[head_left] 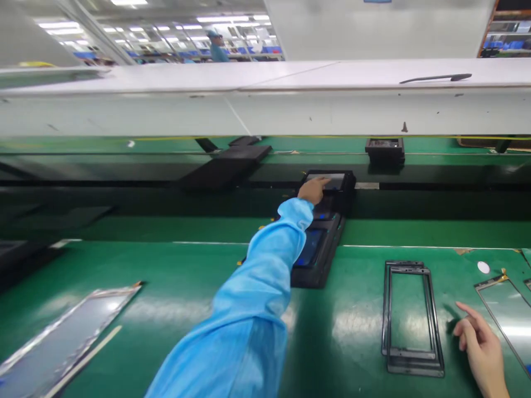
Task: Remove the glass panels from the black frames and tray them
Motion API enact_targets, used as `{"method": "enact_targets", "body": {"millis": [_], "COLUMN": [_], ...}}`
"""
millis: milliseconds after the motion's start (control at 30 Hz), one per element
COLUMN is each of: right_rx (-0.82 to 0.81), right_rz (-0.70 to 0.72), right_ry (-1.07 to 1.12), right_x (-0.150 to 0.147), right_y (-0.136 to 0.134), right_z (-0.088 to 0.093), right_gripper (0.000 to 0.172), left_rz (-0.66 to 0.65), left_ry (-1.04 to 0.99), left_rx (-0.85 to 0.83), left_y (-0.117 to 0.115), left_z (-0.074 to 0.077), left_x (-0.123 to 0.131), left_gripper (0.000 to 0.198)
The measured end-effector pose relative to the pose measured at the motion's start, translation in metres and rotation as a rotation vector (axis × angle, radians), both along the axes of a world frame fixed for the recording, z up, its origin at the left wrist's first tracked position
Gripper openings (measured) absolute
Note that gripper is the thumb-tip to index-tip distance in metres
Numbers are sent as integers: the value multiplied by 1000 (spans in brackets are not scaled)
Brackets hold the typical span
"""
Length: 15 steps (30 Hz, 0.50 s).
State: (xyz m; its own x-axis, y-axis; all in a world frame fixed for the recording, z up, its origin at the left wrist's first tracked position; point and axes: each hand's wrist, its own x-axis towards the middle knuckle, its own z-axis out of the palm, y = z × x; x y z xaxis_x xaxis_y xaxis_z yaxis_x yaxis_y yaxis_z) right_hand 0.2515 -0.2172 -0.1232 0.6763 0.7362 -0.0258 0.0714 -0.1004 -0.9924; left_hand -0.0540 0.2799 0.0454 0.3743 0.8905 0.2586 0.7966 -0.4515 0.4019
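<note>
A green work surface (182, 298) is crossed, beyond the black trays (331, 249), by a white shelf (265, 113). From nearer and left of the black trays, a blue sleeve (257, 282) is stretched toward them, partly covering the overlapping row. Left of and nearer than the black trays, a silvery-edged panel (68, 337) is laid flat; to their right, two black frames (415, 365) are stacked slightly askew, and farther right a glass panel (506, 301) is placed. In the farthest of the black trays, a pale screen (335, 181) is partly hidden by the left hand (312, 190), whose index finger is extended; whether anything is pinched cannot be told. Well right of the black trays, the right hand (481, 342) is held loosely curled, index finger extended, nothing visibly gripped. Also to their right, a white disc (483, 267) is seen.
</note>
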Motion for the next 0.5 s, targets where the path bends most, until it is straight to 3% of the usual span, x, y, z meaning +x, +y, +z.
{"method": "enact_targets", "body": {"millis": [67,133,200,267,333,400,500], "right_rx": [-11,-28,-61,-103,-132,-135,-124], "right_rz": [41,40,21,10,12,25,116], "right_ry": [-19,-44,-64,-88,-118,-168,-442], "right_x": [6,11,15,19,23,28,40], "right_y": [-1,-2,-4,-4,-2,-4,-20], "right_z": [4,10,17,25,32,37,41], "right_gripper": [47,48,48,50,50,48,45], "left_rz": [32,45,36,-23,-232,-278,69], "left_ry": [-15,-52,-94,-130,-162,-171,-308], "left_rx": [4,21,22,-3,-30,-92,-197], "left_y": [-14,-45,-95,-160,-236,-313,-422], "left_z": [9,15,12,0,-24,-56,-118], "left_x": [0,-9,-29,-57,-90,-123,-166], "left_gripper": [36,33,40,44,42,37,24]}}
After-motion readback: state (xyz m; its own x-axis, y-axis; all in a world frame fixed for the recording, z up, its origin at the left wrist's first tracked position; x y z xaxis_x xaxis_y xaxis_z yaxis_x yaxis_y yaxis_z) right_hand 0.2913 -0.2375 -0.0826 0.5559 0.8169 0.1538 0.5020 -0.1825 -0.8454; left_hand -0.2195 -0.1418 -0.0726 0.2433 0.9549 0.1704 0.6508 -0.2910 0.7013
